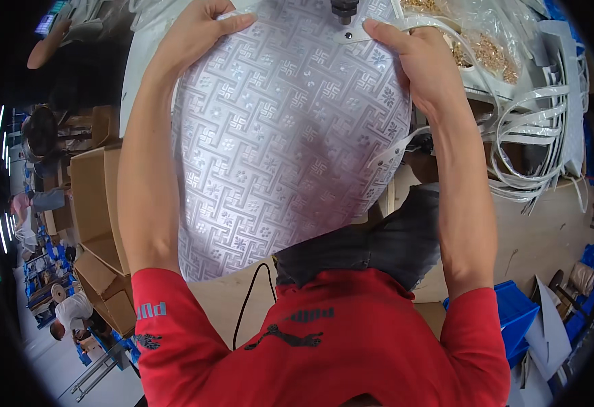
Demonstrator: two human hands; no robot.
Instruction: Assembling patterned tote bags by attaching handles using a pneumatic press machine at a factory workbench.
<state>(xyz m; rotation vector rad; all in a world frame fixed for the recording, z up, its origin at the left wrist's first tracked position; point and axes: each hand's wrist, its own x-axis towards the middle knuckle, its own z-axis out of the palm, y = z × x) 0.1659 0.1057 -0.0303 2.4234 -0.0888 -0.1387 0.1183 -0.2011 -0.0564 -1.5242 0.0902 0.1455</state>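
A large silvery panel with an embossed geometric and flower pattern and a curved edge spreads between my arms. My left hand pinches its far left edge, thumb on top. My right hand grips the far right edge, its thumb beside the end of a white strap. That strap end lies on the panel with a dark round dot on it, right under a black metal machine head. Lower on the right edge sits a second white strap end with small dark dots. The fingers beneath the panel are hidden.
Coiled white straps hang over the right table edge. Behind them lie clear bags of small gold-coloured metal parts. Blue bins stand at lower right, open cardboard boxes at left. Other people are farther left.
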